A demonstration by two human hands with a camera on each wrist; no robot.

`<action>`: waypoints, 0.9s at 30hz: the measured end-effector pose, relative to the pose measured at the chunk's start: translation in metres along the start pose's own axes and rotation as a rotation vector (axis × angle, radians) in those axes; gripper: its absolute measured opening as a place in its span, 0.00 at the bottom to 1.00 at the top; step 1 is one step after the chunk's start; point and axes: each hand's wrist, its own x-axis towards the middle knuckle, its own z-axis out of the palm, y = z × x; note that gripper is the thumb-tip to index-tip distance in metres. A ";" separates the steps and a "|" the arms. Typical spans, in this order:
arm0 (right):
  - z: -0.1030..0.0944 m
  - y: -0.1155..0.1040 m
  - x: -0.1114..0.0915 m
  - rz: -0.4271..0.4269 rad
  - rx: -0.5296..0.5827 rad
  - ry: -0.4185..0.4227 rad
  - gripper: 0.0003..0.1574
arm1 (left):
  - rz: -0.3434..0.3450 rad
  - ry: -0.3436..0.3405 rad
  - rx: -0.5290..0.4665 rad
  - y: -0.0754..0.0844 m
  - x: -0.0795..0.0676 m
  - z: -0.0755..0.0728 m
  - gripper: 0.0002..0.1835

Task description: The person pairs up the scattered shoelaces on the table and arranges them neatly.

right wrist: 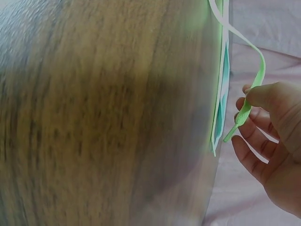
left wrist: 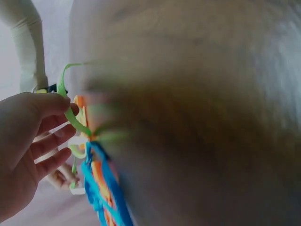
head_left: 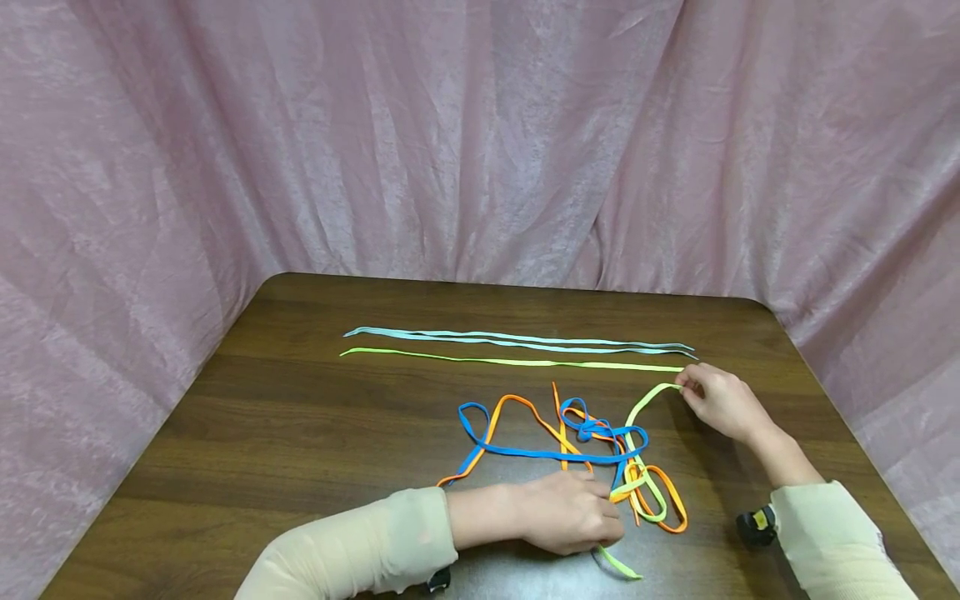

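Note:
My right hand pinches a yellow-green shoelace between thumb and forefinger. In the right wrist view that shoelace passes through the fingers, its tipped end just below them. Lower on the table, my left hand pinches the same-coloured lace, and a tail of it shows below the fingers. The left wrist view has the lace between thumb and forefinger, the other fingers loosely bent. Between the hands lies a tangle of a blue shoelace and an orange shoelace, with the yellow-green one running through its right side.
Farther back, two light-blue shoelaces lie stretched side by side across the brown wooden table. Parallel in front of them lies another straight yellow-green shoelace. A pink curtain hangs behind and beside the table.

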 end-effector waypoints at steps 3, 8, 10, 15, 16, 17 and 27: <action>-0.001 0.001 0.000 -0.003 -0.007 0.010 0.10 | -0.035 0.023 -0.035 -0.007 -0.007 -0.004 0.02; -0.003 0.002 -0.001 -0.008 -0.012 0.022 0.10 | -0.089 0.098 -0.061 -0.020 -0.020 -0.009 0.05; -0.004 0.003 -0.002 -0.010 -0.014 0.026 0.10 | -0.114 0.125 -0.072 -0.025 -0.027 -0.010 0.05; -0.006 0.003 -0.003 -0.006 -0.017 0.032 0.10 | -0.178 0.177 -0.115 -0.038 -0.044 -0.014 0.05; -0.007 0.002 -0.003 -0.004 -0.018 0.030 0.10 | -0.188 0.186 -0.119 -0.040 -0.048 -0.014 0.05; -0.007 0.002 -0.004 0.000 -0.017 0.028 0.10 | -0.201 0.194 -0.126 -0.042 -0.052 -0.015 0.05; -0.014 0.000 -0.007 0.022 -0.012 0.006 0.10 | -0.329 0.261 -0.205 -0.060 -0.093 -0.020 0.05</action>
